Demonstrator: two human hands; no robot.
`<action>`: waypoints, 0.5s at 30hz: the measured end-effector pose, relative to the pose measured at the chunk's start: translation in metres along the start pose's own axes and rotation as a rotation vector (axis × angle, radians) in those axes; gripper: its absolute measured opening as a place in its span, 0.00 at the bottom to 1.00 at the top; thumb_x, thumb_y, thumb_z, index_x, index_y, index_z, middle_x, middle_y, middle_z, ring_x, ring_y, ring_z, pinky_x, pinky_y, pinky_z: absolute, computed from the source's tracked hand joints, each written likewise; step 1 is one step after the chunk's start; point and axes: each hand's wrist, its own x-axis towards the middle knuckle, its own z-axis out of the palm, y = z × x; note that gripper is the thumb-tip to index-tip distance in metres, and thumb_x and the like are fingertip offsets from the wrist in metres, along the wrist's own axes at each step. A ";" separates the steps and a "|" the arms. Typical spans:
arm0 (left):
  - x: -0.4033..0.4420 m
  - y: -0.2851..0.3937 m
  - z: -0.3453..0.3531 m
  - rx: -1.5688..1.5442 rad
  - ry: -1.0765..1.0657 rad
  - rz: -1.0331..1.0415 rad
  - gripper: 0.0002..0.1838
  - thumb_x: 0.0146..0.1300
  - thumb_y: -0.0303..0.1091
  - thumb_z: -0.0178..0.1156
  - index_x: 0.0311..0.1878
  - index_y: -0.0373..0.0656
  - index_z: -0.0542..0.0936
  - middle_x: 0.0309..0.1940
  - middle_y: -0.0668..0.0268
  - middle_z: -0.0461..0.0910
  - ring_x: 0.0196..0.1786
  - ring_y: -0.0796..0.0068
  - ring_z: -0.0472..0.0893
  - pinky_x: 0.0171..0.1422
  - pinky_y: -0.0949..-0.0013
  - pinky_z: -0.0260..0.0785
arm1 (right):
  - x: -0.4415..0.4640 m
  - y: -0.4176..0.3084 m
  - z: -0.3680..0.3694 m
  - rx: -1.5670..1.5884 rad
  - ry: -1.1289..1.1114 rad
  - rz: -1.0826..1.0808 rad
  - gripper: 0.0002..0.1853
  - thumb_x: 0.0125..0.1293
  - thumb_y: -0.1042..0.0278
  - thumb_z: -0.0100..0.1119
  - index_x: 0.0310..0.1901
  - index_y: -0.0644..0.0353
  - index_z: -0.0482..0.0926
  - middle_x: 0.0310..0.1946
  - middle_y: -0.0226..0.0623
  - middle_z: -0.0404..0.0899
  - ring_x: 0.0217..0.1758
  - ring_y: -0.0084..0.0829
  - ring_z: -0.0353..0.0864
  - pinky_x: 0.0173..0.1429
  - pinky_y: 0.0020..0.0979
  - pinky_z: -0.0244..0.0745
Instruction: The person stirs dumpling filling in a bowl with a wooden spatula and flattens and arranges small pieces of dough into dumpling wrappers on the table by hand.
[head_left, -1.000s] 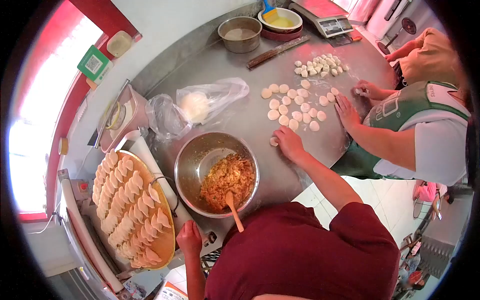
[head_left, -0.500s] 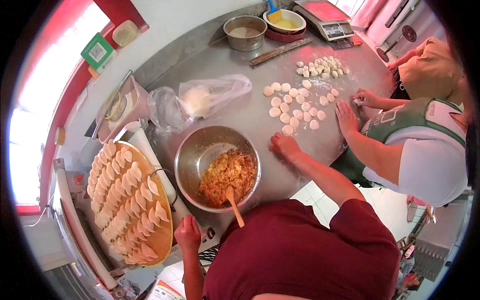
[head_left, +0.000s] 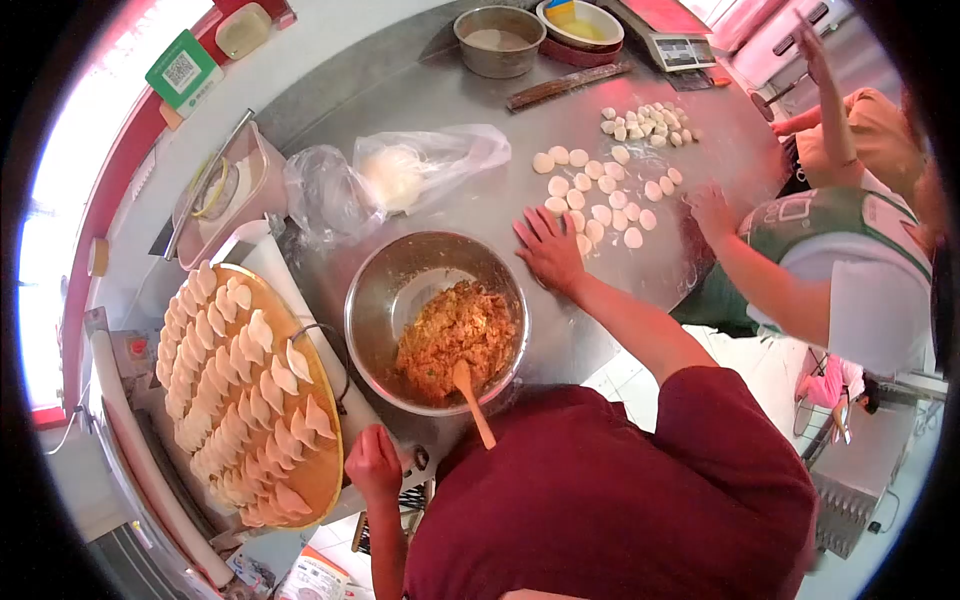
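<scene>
My right hand [head_left: 550, 250] lies on the steel table with its fingers spread, beside the nearest of several flat round dough pieces [head_left: 597, 213]. It appears to hold nothing. Closed into a fist, my left hand [head_left: 373, 464] is low on the left, between the tray and the bowl; the inside of its fingers is hidden. The steel bowl [head_left: 358, 300] contains an orange-brown filling [head_left: 450, 340] with a wooden spoon [head_left: 474, 405] stuck in it. Left of it, a round wooden tray [head_left: 325, 455] carries rows of folded dumplings [head_left: 235, 385].
Dough lumps [head_left: 650, 123] lie at the far right, near a rolling pin [head_left: 570, 86], a metal pot [head_left: 498, 42] and a scale [head_left: 680, 52]. A plastic bag [head_left: 400, 175] with dough sits behind the bowl. On the right stands a co-worker in a green apron [head_left: 800, 212].
My right hand has moved slightly left and its fingers have spread out. The co-worker has raised one arm from the table. The whole view has shifted slightly; my left hand stays a fist.
</scene>
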 end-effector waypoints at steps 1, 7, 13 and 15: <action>0.000 -0.001 0.001 -0.002 0.025 0.011 0.03 0.61 0.27 0.55 0.33 0.39 0.74 0.24 0.57 0.75 0.26 0.54 0.76 0.28 0.57 0.67 | 0.000 0.002 0.002 0.007 -0.012 0.000 0.29 0.64 0.47 0.49 0.64 0.49 0.63 0.68 0.36 0.56 0.74 0.38 0.47 0.71 0.56 0.38; -0.005 0.001 0.002 -0.054 0.094 0.038 0.03 0.60 0.26 0.55 0.32 0.38 0.74 0.24 0.56 0.74 0.26 0.54 0.76 0.28 0.58 0.67 | -0.012 0.005 -0.028 0.252 0.111 0.224 0.30 0.65 0.46 0.46 0.67 0.44 0.60 0.70 0.33 0.52 0.75 0.36 0.44 0.72 0.54 0.33; -0.001 0.000 0.004 -0.046 0.056 0.044 0.03 0.61 0.26 0.55 0.31 0.39 0.74 0.23 0.55 0.74 0.26 0.52 0.75 0.27 0.57 0.66 | -0.049 0.022 -0.012 -0.050 -0.095 -0.123 0.35 0.60 0.39 0.50 0.67 0.41 0.59 0.72 0.28 0.48 0.76 0.36 0.41 0.73 0.57 0.31; -0.001 -0.001 0.002 -0.052 0.050 0.055 0.03 0.61 0.27 0.54 0.31 0.39 0.74 0.23 0.55 0.74 0.25 0.52 0.75 0.27 0.56 0.66 | -0.022 0.039 -0.022 -0.029 -0.080 0.092 0.37 0.58 0.37 0.52 0.67 0.40 0.59 0.72 0.28 0.48 0.76 0.36 0.41 0.73 0.57 0.31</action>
